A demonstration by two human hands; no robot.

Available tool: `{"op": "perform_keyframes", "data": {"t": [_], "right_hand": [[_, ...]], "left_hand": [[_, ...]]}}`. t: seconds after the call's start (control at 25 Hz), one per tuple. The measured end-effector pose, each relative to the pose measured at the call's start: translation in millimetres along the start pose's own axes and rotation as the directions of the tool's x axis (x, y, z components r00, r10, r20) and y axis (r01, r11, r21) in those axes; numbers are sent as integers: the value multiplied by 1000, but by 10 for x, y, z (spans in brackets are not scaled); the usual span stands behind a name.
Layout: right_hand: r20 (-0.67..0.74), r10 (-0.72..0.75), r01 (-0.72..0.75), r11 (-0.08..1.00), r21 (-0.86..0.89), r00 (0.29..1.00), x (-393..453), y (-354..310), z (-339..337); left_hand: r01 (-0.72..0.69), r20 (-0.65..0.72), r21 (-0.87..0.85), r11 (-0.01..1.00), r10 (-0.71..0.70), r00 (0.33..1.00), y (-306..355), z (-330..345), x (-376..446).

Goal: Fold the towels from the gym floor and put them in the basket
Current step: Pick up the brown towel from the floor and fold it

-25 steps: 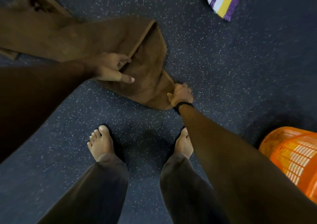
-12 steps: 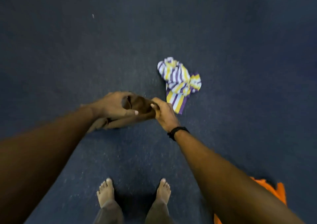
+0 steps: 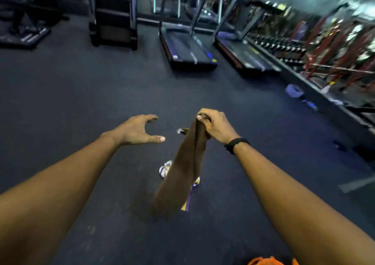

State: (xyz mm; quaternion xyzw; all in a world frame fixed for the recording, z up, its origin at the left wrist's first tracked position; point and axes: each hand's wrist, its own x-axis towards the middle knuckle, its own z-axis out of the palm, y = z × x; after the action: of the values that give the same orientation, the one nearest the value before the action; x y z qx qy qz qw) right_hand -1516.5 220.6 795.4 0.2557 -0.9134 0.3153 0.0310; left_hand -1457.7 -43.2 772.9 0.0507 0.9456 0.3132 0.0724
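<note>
My right hand (image 3: 215,125) grips the top of a brown towel (image 3: 182,171), which hangs down in a long narrow fold above the dark floor. My left hand (image 3: 138,130) is held out to the left of the towel, fingers spread and empty, a short gap away from it. A purple, yellow and white striped towel (image 3: 165,169) lies crumpled on the floor behind the brown one, mostly hidden by it. The orange basket (image 3: 265,261) shows only its rim at the bottom edge, beside my right forearm.
Two treadmills (image 3: 186,49) and a stair machine (image 3: 113,15) stand at the far side of the dark gym floor (image 3: 71,94). A long dumbbell rack (image 3: 300,61) runs along the right. A small pale object (image 3: 294,90) lies by the rack.
I have straightened up and the view has lifted from the floor to the gym. The brown towel came off the floor; my left hand let go of it and it now hangs from my right hand.
</note>
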Motion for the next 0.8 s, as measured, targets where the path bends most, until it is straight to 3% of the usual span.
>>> {"op": "perform_keyframes", "data": {"t": [0.32,0.8], "right_hand": [[-286,129,-186,966,-181,949,-864,-209,-2038],[-487,337,-514,806,-293,806,-3257,-2,-3719]], "left_hand": [[-319,71,21,948,317,946,1577,-411,100],[-606,166,-39,795,603,780,4043,549,-243]]}}
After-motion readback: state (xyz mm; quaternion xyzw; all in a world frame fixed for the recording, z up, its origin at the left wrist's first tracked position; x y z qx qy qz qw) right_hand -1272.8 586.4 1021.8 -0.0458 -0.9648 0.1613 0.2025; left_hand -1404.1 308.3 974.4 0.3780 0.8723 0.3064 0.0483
